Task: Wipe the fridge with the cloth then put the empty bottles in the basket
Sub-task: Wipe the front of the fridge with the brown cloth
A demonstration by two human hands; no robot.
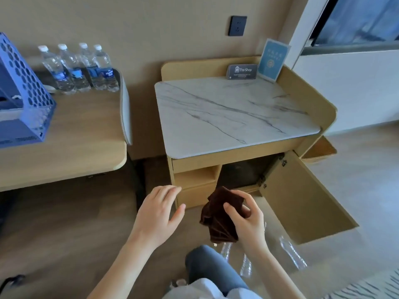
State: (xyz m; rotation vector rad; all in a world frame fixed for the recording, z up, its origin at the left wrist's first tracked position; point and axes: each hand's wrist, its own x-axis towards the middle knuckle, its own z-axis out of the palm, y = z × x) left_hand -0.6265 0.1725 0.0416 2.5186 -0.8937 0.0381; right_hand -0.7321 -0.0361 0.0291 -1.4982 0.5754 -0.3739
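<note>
My right hand (248, 221) grips the folded brown cloth (218, 214), bunched into a pad, I judge, ready for wiping. The dark fridge (239, 171) sits just beyond it in the cabinet, whose one door (302, 197) stands open to the hand's right. My left hand (159, 212), alongside, is spread and holds nothing. Under the right wrist lie clear empty bottles (292, 253), three as far as I can count. Far left of both hands are one blue basket (26, 104) and four full bottles (77, 70) on a desk (75, 137).

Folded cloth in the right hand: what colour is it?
The folded cloth is dark brown; head view shows it best.
</note>
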